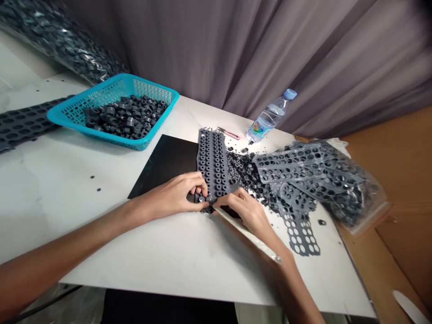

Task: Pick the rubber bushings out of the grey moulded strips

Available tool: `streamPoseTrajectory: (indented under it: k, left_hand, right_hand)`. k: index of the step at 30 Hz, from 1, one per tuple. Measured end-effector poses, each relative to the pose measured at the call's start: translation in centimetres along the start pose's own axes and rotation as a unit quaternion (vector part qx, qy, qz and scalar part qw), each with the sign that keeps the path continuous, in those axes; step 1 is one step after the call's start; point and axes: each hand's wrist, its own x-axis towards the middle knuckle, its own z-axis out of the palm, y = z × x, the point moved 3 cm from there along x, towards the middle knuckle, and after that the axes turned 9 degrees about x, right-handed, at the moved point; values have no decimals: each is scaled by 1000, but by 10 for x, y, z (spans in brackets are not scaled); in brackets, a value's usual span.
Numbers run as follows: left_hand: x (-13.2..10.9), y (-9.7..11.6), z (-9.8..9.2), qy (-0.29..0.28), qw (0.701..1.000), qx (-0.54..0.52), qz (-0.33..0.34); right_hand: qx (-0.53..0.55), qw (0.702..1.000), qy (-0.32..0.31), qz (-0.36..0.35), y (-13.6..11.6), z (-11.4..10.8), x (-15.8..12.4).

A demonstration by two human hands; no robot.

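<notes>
A dark grey moulded sheet of rubber rings [212,157] lies lengthwise in front of me, partly over a flat black board [172,159]. My left hand [185,193] is closed at its near left corner, thumb and fingers pinching the sheet's edge by the last rings. My right hand [245,210] is closed around a long, thin, white stick-like tool [251,236]. The tool's upper end meets the near edge of the sheet beside my left thumb; its tip is hidden among the fingers. The other end reaches back along my right wrist.
A turquoise basket [143,143] of loose grey rings stands at the back left, before a bulging clear bag [67,40]. Right of the sheet are a pile of small black pieces [248,168], perforated scrap sheets [290,164], pink thread snips [231,134] and a water bottle [270,118].
</notes>
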Motion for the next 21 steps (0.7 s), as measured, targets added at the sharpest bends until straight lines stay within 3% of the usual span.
streamPoseTrajectory:
  k: [6, 14, 21]
  left_hand:
    - [1, 0, -1, -3, 1000, 5, 2]
    - [0, -1, -1, -7, 1000, -2, 0]
    - [3, -2, -2, -9, 1000, -6, 1]
  right_hand:
    - [-40, 999, 15, -25, 3, 5, -1]
    - [-182, 978, 32, -99, -6, 14, 1]
    - [-188, 978, 25, -83, -8, 22, -1]
